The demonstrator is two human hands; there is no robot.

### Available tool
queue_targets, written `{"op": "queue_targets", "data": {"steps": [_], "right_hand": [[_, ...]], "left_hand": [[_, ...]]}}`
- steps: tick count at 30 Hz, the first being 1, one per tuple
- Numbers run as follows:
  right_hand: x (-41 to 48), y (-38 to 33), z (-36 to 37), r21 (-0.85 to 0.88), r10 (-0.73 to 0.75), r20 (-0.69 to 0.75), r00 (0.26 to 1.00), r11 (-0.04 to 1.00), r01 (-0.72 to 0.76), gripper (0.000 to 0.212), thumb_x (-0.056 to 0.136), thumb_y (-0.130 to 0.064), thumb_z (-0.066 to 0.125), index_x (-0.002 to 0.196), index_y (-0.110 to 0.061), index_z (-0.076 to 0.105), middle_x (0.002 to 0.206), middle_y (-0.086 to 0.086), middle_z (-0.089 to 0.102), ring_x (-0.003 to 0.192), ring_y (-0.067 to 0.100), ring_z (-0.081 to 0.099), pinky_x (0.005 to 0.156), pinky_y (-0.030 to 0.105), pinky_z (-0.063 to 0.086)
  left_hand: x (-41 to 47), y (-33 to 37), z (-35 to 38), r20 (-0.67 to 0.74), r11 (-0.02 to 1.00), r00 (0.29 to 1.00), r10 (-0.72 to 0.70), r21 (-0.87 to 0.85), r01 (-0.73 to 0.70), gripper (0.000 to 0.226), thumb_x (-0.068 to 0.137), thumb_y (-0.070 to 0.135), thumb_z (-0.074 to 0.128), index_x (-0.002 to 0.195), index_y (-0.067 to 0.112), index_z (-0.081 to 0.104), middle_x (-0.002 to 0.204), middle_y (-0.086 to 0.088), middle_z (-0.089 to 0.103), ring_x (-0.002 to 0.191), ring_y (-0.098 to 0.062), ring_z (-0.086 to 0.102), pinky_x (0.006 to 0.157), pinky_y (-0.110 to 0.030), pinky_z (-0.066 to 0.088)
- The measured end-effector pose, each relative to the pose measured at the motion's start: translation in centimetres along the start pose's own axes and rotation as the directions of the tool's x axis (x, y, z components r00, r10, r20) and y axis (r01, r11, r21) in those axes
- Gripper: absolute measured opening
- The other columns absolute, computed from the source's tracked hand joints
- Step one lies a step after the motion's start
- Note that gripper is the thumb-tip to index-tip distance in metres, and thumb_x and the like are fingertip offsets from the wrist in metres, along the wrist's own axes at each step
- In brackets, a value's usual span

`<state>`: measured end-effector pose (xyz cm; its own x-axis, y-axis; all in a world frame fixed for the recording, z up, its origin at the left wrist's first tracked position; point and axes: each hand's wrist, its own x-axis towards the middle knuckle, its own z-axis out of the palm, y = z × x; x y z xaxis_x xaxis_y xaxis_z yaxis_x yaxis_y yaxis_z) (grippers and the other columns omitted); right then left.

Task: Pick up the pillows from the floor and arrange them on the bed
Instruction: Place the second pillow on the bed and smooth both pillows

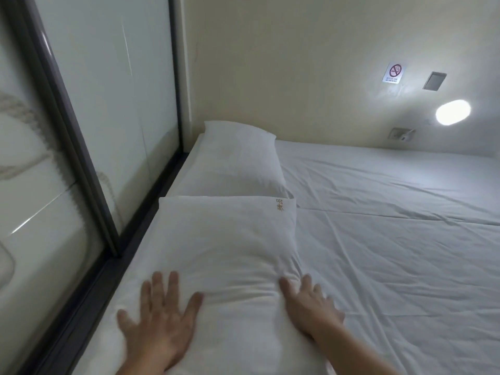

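Two white pillows lie in a row along the left edge of the bed [392, 239], next to a glass partition. The near pillow [230, 244] has a small gold emblem at its far right corner. My left hand [159, 320] rests flat on its near left part, fingers spread. My right hand [311, 307] presses against its near right edge, fingers spread, where the cover is creased. The far pillow [238, 155] sits beyond it, by the wall corner, touched by neither hand.
A glass partition with a dark frame [89, 185] runs along the bed's left side. The cream wall behind carries a no-smoking sign [394, 72], a grey plate [434, 81], a lit round lamp [453, 111] and a socket [400, 134]. A wrinkled white sheet covers the mattress to the right.
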<state>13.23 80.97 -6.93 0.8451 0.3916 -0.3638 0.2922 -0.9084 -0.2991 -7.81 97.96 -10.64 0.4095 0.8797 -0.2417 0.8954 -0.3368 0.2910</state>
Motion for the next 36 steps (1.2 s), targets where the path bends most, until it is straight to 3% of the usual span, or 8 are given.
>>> {"op": "queue_targets", "data": {"steps": [3, 6, 12, 17, 24, 29, 33, 36], "right_hand": [[-0.2, -1.5, -0.3, 0.002, -0.219, -0.280, 0.935, 0.973, 0.229, 0.075, 0.087, -0.068, 0.018, 0.151, -0.031, 0.002, 0.161, -0.004, -0.002, 0.146, 0.022, 0.005, 0.116, 0.048, 0.012], [-2.3, -4.3, 2.7, -0.075, -0.596, -0.146, 0.790, 0.803, 0.592, 0.073, 0.084, -0.073, 0.012, 0.148, -0.043, -0.006, 0.152, -0.018, -0.022, 0.144, 0.009, -0.014, 0.115, 0.038, -0.007], [-2.6, -5.6, 2.1, -0.187, -0.489, 0.030, 0.872, 0.854, 0.486, 0.073, 0.090, -0.066, 0.017, 0.151, -0.032, -0.002, 0.161, -0.005, -0.011, 0.146, 0.018, -0.012, 0.117, 0.048, -0.004], [-3.5, -4.2, 3.4, -0.170, -0.603, -0.100, 0.791, 0.794, 0.584, 0.070, 0.088, -0.069, 0.007, 0.149, -0.037, -0.001, 0.158, -0.013, -0.012, 0.146, 0.015, -0.012, 0.116, 0.042, -0.006], [-2.2, -0.5, 5.0, -0.070, -0.394, 0.036, 0.918, 0.916, 0.396, 0.070, 0.089, -0.067, 0.013, 0.150, -0.035, 0.000, 0.161, -0.009, -0.006, 0.146, 0.015, -0.007, 0.116, 0.044, -0.001], [-4.9, 3.6, -0.1, -0.182, 0.078, 0.136, 0.988, 0.982, -0.053, 0.062, 0.097, -0.043, 0.023, 0.152, -0.018, 0.006, 0.161, 0.006, 0.012, 0.144, 0.030, 0.013, 0.114, 0.051, 0.015], [-10.3, 1.2, -2.7, -0.068, -0.367, -0.117, 0.923, 0.930, 0.361, 0.059, 0.100, -0.039, 0.026, 0.152, -0.018, 0.008, 0.161, 0.007, 0.010, 0.146, 0.025, 0.010, 0.117, 0.044, 0.014], [-14.4, 1.3, -1.7, -0.106, -0.571, 0.114, 0.813, 0.807, 0.581, 0.058, 0.099, -0.047, 0.024, 0.152, -0.026, 0.010, 0.161, 0.002, 0.008, 0.147, 0.021, 0.007, 0.117, 0.042, 0.012]], "left_hand": [[1.0, 2.3, -1.6, -0.145, 0.993, 0.987, -0.068, -0.103, 0.053, 0.087, 0.067, 0.081, -0.013, 0.145, 0.041, -0.018, 0.158, 0.002, -0.025, 0.146, -0.025, -0.014, 0.112, -0.061, -0.008], [0.6, 5.1, -0.9, -0.133, 0.984, 0.976, 0.170, -0.029, -0.175, 0.074, 0.070, 0.078, -0.012, 0.135, 0.048, -0.030, 0.146, 0.012, -0.039, 0.143, -0.017, -0.024, 0.108, -0.057, -0.017], [-0.4, 3.4, -2.0, 0.048, 0.988, 0.994, 0.103, 0.115, -0.108, 0.081, 0.079, 0.075, 0.000, 0.147, 0.034, -0.016, 0.160, 0.000, -0.020, 0.146, -0.020, -0.016, 0.114, -0.060, -0.006], [-1.9, 5.1, -1.9, -0.079, 0.933, 0.932, 0.353, 0.101, -0.345, 0.075, 0.076, 0.078, -0.007, 0.143, 0.045, -0.018, 0.158, 0.005, -0.024, 0.145, -0.020, -0.020, 0.111, -0.058, -0.015], [-3.2, 4.4, 0.2, 0.158, 0.912, 0.922, 0.353, 0.164, -0.377, 0.072, 0.082, 0.073, 0.004, 0.143, 0.042, -0.020, 0.156, 0.005, -0.030, 0.142, -0.021, -0.029, 0.112, -0.060, -0.016], [-11.9, 3.1, -1.8, 0.302, 0.918, 0.889, 0.343, 0.090, -0.385, 0.073, 0.085, 0.069, 0.009, 0.146, 0.038, -0.015, 0.157, -0.002, -0.028, 0.142, -0.026, -0.028, 0.112, -0.059, -0.017], [-19.9, 4.3, -3.6, 0.435, 0.790, 0.722, 0.538, 0.036, -0.611, 0.072, 0.087, 0.064, 0.017, 0.147, 0.036, -0.011, 0.158, -0.001, -0.027, 0.140, -0.029, -0.032, 0.112, -0.062, -0.012], [-23.4, 3.2, -3.5, 0.455, 0.828, 0.781, 0.428, 0.148, -0.540, 0.072, 0.091, 0.057, 0.026, 0.146, 0.036, -0.014, 0.157, 0.001, -0.029, 0.140, -0.022, -0.032, 0.108, -0.067, -0.005]]}}
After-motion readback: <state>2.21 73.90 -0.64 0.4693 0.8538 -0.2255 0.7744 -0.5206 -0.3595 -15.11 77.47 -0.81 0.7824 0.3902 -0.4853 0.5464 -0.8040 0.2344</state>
